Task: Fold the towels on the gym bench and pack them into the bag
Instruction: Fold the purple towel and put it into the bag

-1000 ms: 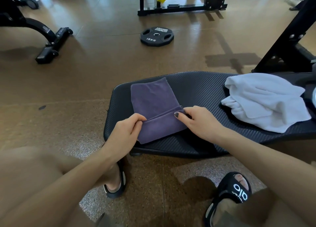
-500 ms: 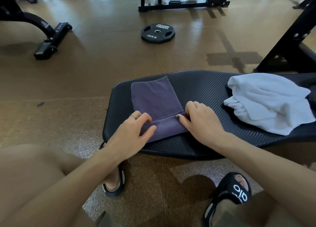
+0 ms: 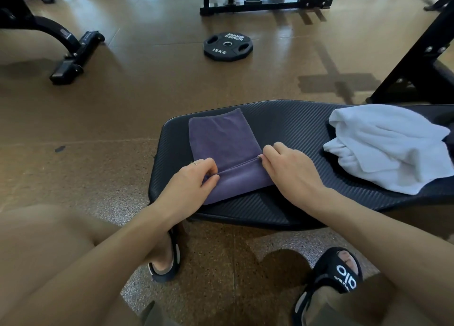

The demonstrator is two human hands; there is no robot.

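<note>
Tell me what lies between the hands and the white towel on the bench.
Nothing visible does: only bare bench pad separates the right hand from the white towel. Both hands now pinch the purple towel.

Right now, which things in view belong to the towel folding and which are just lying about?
Job:
purple towel, pinched by left hand and right hand
white towel, unfolded
gym bench

Lying about:
weight plate
black machine base

No bag in view.
</note>
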